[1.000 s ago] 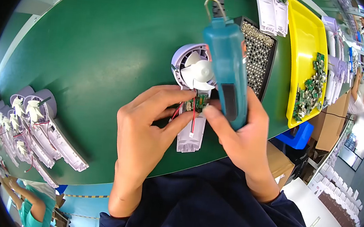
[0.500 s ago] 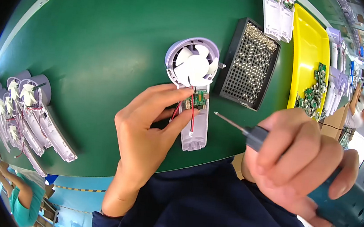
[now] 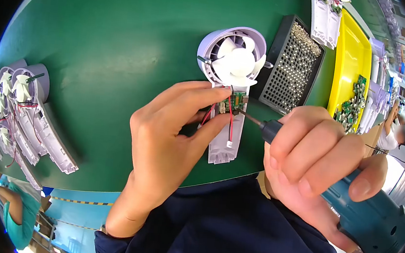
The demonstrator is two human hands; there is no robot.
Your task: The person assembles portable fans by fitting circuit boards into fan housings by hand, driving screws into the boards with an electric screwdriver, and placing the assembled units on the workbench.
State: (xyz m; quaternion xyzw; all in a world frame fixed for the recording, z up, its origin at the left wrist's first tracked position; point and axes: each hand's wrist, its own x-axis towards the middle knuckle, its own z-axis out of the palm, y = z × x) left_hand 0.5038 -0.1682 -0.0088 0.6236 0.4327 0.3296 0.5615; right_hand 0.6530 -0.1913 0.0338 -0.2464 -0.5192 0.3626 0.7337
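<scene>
My left hand (image 3: 170, 128) pinches a small green circuit board (image 3: 237, 100) between thumb and fingers, against the pale lilac handle shell (image 3: 221, 145) of a handheld fan. Red and black wires with a white connector cross the board. Above it sits the round fan housing with white fan blades (image 3: 241, 64). My right hand (image 3: 319, 157) is wrapped round a teal electric screwdriver (image 3: 374, 214). The thin bit (image 3: 251, 117) points left, with its tip at the board's lower right edge; whether a screw sits under it I cannot make out.
Just right of the fan stands a black tray (image 3: 273, 55) of small screws. Beyond it lie a yellow tray (image 3: 349, 48) with circuit boards and more lilac shells (image 3: 323, 28). Several part-built fans (image 3: 49, 124) lie at the left of the green table (image 3: 112, 54). Other people work at both sides.
My right hand has brought the screwdriver left and slightly up, so its bit has gone from beside the shell to the board. My left hand keeps its pinch.
</scene>
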